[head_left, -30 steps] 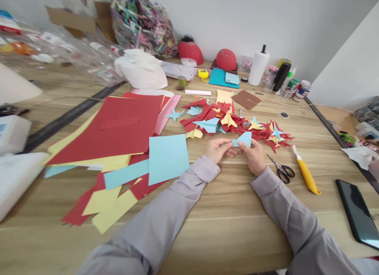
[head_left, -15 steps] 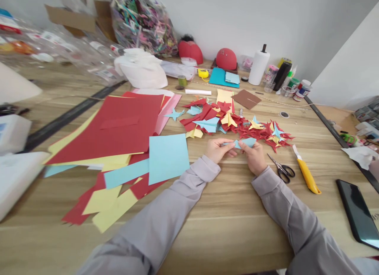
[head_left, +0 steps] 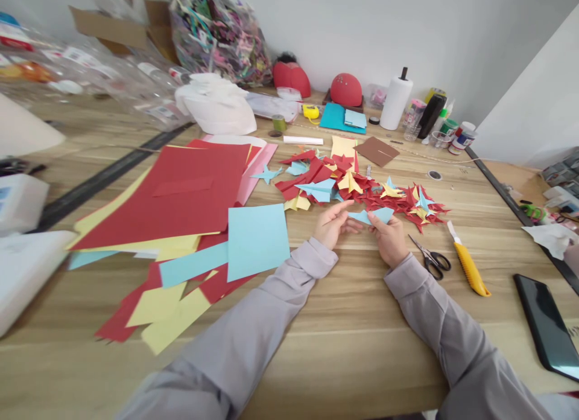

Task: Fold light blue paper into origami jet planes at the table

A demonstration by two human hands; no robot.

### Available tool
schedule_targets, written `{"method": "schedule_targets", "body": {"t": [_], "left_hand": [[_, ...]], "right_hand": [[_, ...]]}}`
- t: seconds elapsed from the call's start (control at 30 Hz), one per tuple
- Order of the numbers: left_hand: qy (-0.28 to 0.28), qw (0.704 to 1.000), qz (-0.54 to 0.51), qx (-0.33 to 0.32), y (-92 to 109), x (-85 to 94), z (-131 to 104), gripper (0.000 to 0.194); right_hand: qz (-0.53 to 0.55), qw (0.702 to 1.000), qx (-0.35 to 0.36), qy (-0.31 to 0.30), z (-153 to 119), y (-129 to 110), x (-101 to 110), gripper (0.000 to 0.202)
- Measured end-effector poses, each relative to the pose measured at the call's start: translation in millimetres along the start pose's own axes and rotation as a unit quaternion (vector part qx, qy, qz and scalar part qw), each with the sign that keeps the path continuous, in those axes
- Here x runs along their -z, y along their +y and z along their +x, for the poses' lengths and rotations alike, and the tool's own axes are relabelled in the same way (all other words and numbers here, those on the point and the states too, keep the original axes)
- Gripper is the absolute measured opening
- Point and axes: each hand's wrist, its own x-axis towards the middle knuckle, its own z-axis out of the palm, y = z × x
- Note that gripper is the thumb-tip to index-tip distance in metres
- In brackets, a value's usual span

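Observation:
My right hand [head_left: 389,239] pinches a small folded piece of light blue paper [head_left: 382,215] between thumb and fingers, just above the tabletop. At the paper's left tip is my left hand [head_left: 332,225], its index finger stretched out and its thumb apart from the paper; whether its lower fingers touch the paper I cannot tell. Behind both hands lies a pile of folded paper pieces [head_left: 312,178] in red, blue and yellow. Pointed paper stars [head_left: 423,204] lie at its right end. A square blue sheet [head_left: 257,242] rests left of my left forearm.
Scissors [head_left: 434,262] and a yellow utility knife [head_left: 470,268] lie right of my right hand, with a black phone [head_left: 545,323] farther right. Large red sheets [head_left: 181,190] spread at the left. A brown paper square [head_left: 376,151] and a white roll [head_left: 395,103] are at the back.
My left hand has let go of the folded blue paper's left end, its thumb and index finger spreading apart. My right hand keeps its pinch in nearly the same place.

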Motion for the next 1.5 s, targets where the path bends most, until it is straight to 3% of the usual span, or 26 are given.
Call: {"method": "schedule_targets", "body": {"t": [0.17,0.27,0.4,0.8,0.93,1.1,1.17,1.23,1.4,1.5], "left_hand": [[0.023,0.999,0.006,-0.027,2.0,-1.3,-1.1,0.058],[0.019,0.996,0.066,-0.056,1.9,-3.7,-2.9,0.057],[0.029,0.987,0.136,-0.078,-2.3,-2.7,-1.7,0.040],[0.053,0.983,0.142,-0.099,-2.8,-0.5,1.1,0.028],[0.050,0.984,0.130,-0.113,-1.3,-0.2,1.2,0.021],[0.077,0.983,0.110,-0.123,-4.6,2.3,4.1,0.018],[0.084,0.985,0.105,-0.110,-6.2,3.3,5.4,0.019],[0.085,0.986,0.108,-0.097,-7.0,3.8,6.2,0.018],[0.082,0.991,0.088,-0.058,-5.4,3.8,5.6,0.011],[0.050,0.997,0.047,-0.038,-3.4,4.0,4.4,0.010]], "right_hand": [[0.000,1.000,-0.009,0.008,0.8,-0.1,0.6,0.026],[-0.012,1.000,-0.008,-0.011,-0.6,-1.5,0.5,0.026],[-0.037,0.999,-0.004,-0.035,-3.7,-4.9,-0.7,0.027],[-0.098,0.994,0.011,-0.050,-7.5,-10.5,-3.8,0.031],[-0.072,0.995,0.032,-0.055,-7.1,-9.6,-4.4,0.042],[-0.030,0.994,0.061,-0.081,-7.9,-8.9,-5.2,0.077],[-0.029,0.992,0.080,-0.089,-8.7,-8.7,-5.4,0.083],[-0.041,0.990,0.095,-0.092,-9.3,-8.0,-5.0,0.076],[-0.118,0.982,0.094,-0.110,-9.7,-5.4,-2.7,0.023],[-0.135,0.983,0.070,-0.099,-10.2,-6.5,-3.1,0.019]]}}
